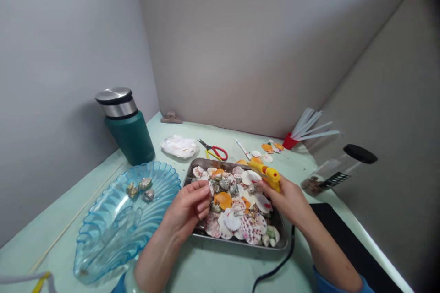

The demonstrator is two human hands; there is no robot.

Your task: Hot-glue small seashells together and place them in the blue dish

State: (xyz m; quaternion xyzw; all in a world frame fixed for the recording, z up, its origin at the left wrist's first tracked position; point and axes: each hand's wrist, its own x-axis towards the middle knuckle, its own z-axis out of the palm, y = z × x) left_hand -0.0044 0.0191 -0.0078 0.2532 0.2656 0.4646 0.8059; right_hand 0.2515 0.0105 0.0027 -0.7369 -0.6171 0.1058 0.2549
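A steel tray [280, 238] in front of me is heaped with seashells [237, 201] in white, orange and speckled purple. My left hand [187, 210] hovers over the tray's left side, fingers curled around a small pale shell. My right hand [287, 199] grips a yellow and orange glue gun [266, 173] above the tray's right side, its nozzle pointing left; its black cord [282, 261] trails toward me. To the left lies a blue shell-shaped glass dish [113, 224] holding three small snail shells [140, 188].
A green flask with a steel lid [125, 126] stands at back left. Behind the tray lie a white wad [179, 145], red-handled scissors [215, 150], loose shells [268, 149] and a red holder of white sticks [302, 130]. A black-capped jar [335, 171] lies at right, beside a black mat [343, 238].
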